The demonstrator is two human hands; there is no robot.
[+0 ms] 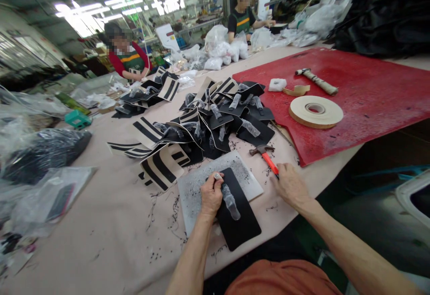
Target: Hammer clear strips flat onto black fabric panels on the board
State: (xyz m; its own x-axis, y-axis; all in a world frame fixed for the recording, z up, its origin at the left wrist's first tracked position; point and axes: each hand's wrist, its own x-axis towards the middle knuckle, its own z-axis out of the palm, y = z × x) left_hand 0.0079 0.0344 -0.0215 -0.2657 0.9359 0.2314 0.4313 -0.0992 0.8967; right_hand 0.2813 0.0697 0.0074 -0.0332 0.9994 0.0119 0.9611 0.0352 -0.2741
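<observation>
My left hand (211, 196) is closed near the top of a black panel (240, 219), gripping a short metal punch (218, 176) whose round end shows above the fingers. A plastic-wrapped strip, perhaps a handle (230, 201), runs along the panel. Beneath lies a pale, speckled board (250, 183), which the panel partly overhangs toward me. To the right, my right hand (290, 185) is wrapped round the handle of a claw hammer (268, 160) with an orange-red shaft. Its head rests at or just above the table; I cannot tell which.
Beyond the board spreads a pile of black panels (218, 120), some with striped cream backs. On the red sheet (363, 93) lie a tape roll (316, 110) and another hammer (317, 81). Plastic bags (43, 151) cover the left side. Two people sit across the table.
</observation>
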